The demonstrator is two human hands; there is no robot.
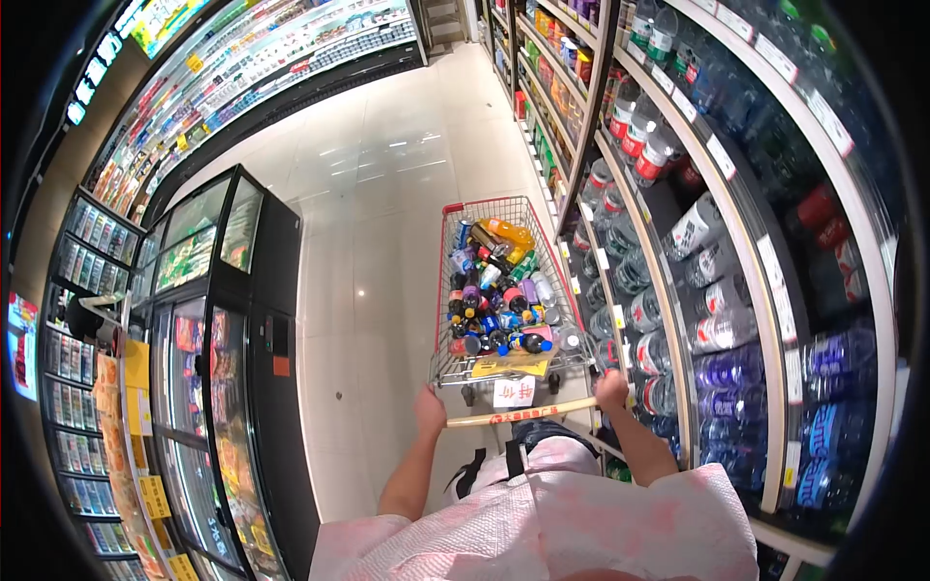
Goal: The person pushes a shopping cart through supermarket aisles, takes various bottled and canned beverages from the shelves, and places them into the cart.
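Observation:
A wire shopping cart (449, 261) with a red rim stands in front of me, filled with several drink bottles and cans. My left hand (431, 411) is closed around the left end of the cart's pale handlebar (523, 412), which has red lettering. At the handlebar's right end, my right hand (611, 389) grips it too. An orange drink bottle (511, 232) lies near the cart's far end, and dark bottles with blue caps (528, 343) lie close to the near end. A white paper sign (514, 391) and a yellow card (511, 364) hang by the handle.
Shelves of bottled water and drinks (722, 329) run close along the right side. Glass-door freezers (208, 339) stand at the left, and a long open chiller (281, 68) curves behind them. Shiny tiled floor (373, 194) stretches ahead between them.

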